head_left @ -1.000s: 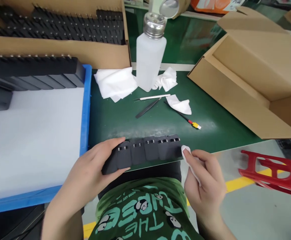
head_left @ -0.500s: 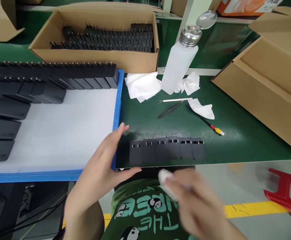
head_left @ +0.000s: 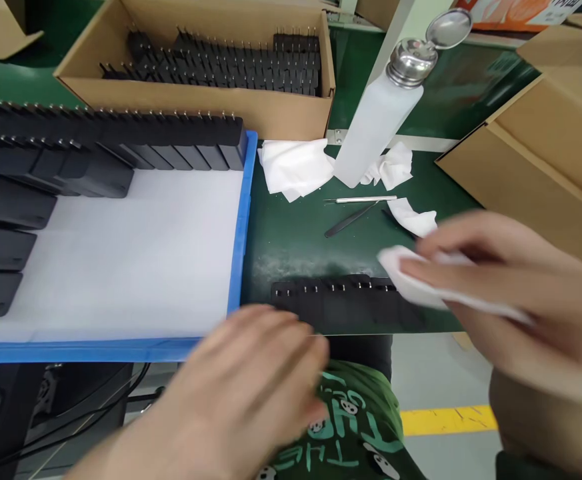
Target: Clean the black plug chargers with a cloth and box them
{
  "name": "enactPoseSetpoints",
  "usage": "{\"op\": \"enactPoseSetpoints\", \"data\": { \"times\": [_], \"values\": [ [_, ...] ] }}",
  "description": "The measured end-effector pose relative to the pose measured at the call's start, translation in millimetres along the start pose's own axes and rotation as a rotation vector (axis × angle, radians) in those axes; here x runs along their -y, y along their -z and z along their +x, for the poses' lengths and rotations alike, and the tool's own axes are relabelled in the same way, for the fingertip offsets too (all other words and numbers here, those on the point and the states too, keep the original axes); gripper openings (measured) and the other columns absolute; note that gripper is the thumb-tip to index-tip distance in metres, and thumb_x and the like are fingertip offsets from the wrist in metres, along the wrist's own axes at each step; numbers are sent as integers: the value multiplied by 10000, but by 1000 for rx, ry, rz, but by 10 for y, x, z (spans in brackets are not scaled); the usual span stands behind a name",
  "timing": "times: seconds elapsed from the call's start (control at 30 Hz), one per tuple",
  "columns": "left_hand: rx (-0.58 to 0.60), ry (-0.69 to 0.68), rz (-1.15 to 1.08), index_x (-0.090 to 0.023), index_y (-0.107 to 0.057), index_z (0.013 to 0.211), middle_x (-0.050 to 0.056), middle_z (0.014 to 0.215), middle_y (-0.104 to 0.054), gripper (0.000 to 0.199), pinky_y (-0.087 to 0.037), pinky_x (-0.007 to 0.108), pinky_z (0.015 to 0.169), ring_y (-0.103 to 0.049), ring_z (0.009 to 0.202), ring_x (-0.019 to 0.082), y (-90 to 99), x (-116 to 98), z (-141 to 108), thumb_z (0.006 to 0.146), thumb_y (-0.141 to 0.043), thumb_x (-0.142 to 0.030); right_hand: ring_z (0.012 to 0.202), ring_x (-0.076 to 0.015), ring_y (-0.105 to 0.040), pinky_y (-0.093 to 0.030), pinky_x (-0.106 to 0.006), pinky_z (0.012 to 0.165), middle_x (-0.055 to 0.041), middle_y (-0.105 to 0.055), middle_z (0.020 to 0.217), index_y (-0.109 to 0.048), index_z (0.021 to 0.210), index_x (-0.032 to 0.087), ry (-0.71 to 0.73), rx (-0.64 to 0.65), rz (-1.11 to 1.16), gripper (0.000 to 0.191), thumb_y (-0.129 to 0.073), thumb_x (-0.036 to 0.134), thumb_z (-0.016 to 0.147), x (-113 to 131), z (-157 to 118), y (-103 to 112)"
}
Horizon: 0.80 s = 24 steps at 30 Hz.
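Note:
My right hand (head_left: pixel 515 293) pinches a folded white wipe (head_left: pixel 411 277) above the right end of a row of black plug-like blocks (head_left: pixel 341 303). Those blocks lie side by side along the bench's front edge, with small metal pins showing at their far ends. My left hand (head_left: pixel 265 380) is at the left end of this row, back upward, with its fingers curled down. Its fingertips are blurred and hidden, so whether it touches or holds a block is unclear. A crumpled white wipe (head_left: pixel 411 217), metal tweezers (head_left: pixel 353 220) and a thin silver pen-like tool (head_left: pixel 365 199) lie behind the row.
To the left, a blue-edged tray (head_left: pixel 238 247) with a white lining carries many black blocks. Behind it is a cardboard box (head_left: pixel 195 100) of pinned blocks. A white pump bottle (head_left: pixel 378 127) with its lid up stands beside folded white wipes (head_left: pixel 295 167). Another cardboard box (head_left: pixel 545 160) stands right.
My right hand has risen from below the bench edge to the row's right end, carrying the wipe. My left hand, spread before, is now curled and has moved right, toward the blocks.

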State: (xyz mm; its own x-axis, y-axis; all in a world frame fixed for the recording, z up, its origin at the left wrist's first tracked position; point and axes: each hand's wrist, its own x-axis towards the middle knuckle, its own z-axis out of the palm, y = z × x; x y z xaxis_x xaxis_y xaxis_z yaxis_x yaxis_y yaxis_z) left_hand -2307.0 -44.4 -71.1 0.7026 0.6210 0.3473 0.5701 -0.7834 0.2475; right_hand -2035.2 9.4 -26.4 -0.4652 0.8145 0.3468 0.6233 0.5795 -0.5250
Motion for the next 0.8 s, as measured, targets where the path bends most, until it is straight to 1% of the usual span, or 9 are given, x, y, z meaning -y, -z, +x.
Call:
{"op": "enactPoseSetpoints", "data": {
  "times": [0.03, 0.07, 0.13, 0.23, 0.33, 0.47, 0.67, 0.77, 0.8],
  "values": [
    [59, -162, -23, -171, -652, 1251, 61, 1252, -698, 323, -423, 384, 1137, -595, 1212, 216, -38, -44, 108, 981, -575, -331, 810, -123, -631, -525, -239, 697, -32, -649, 984, -697, 1198, 333, 115, 157, 91, 396, -460, 118, 964, -118, 190, -12],
    [110, -312, -33, -190, -648, 1280, 42, 1340, -667, 334, -433, 372, 1133, -585, 1248, 206, -104, -72, 222, 1004, -513, -322, 858, -138, -636, -518, -266, 736, -53, -639, 1002, -731, 1122, 264, 164, 327, 147, 379, -449, 78, 951, -218, 378, -74],
    [169, -501, -8, -210, -595, 1377, 13, 1489, -567, 400, -449, 350, 1129, -544, 1335, 189, -292, -81, 444, 1020, -428, -278, 878, -128, -601, -491, -252, 733, -64, -601, 1019, -744, 1107, 185, 261, 614, 292, 383, -455, 12, 926, -343, 699, -297],
    [221, -501, 73, -232, -498, 1477, -45, 1586, -444, 478, -383, 298, 1194, -419, 1459, 138, -571, -14, 660, 1014, -380, -238, 790, -84, -523, -428, -194, 652, -20, -556, 972, -736, 1151, 208, 384, 830, 331, 417, -521, -36, 891, -384, 949, -629],
    [286, -460, 114, -230, -455, 1512, -67, 1629, -358, 540, -350, 282, 1229, -327, 1512, 124, -701, 45, 706, 973, -455, -268, 702, -73, -432, -363, -191, 575, -8, -508, 918, -748, 1086, 194, 452, 895, 295, 347, -520, -10, 924, -416, 959, -715],
    [340, -463, 82, -239, -458, 1517, -71, 1634, -347, 606, -400, 268, 1201, -297, 1527, 138, -673, 43, 697, 921, -543, -309, 681, -71, -437, -370, -197, 569, -12, -525, 907, -760, 1014, 177, 463, 878, 322, 258, -533, 65, 960, -604, 837, -544],
    [427, -470, 205, -317, -343, 1569, -140, 1646, -291, 591, -248, 249, 1280, -213, 1549, 95, -626, 11, 724, 982, -404, -332, 699, -80, -517, -401, -192, 562, -22, -564, 913, -753, 1007, 203, 412, 842, 371, 298, -475, 100, 983, -941, 669, -266],
    [434, -458, 191, -314, -343, 1570, -134, 1651, -285, 595, -294, 233, 1261, -221, 1547, 94, -635, 3, 712, 984, -439, -345, 671, -67, -537, -402, -177, 538, -15, -584, 901, -750, 1004, 252, 398, 822, 415, 372, -388, 174, 1033, -1017, 533, -206],
    [432, -451, 174, -307, -356, 1565, -130, 1651, -289, 600, -330, 222, 1241, -227, 1545, 94, -640, 0, 708, 977, -465, -352, 657, -64, -540, -404, -177, 533, -12, -593, 887, -753, 990, 273, 367, 772, 420, 401, -361, 211, 1048, -1019, 453, -208]
  ]
}}
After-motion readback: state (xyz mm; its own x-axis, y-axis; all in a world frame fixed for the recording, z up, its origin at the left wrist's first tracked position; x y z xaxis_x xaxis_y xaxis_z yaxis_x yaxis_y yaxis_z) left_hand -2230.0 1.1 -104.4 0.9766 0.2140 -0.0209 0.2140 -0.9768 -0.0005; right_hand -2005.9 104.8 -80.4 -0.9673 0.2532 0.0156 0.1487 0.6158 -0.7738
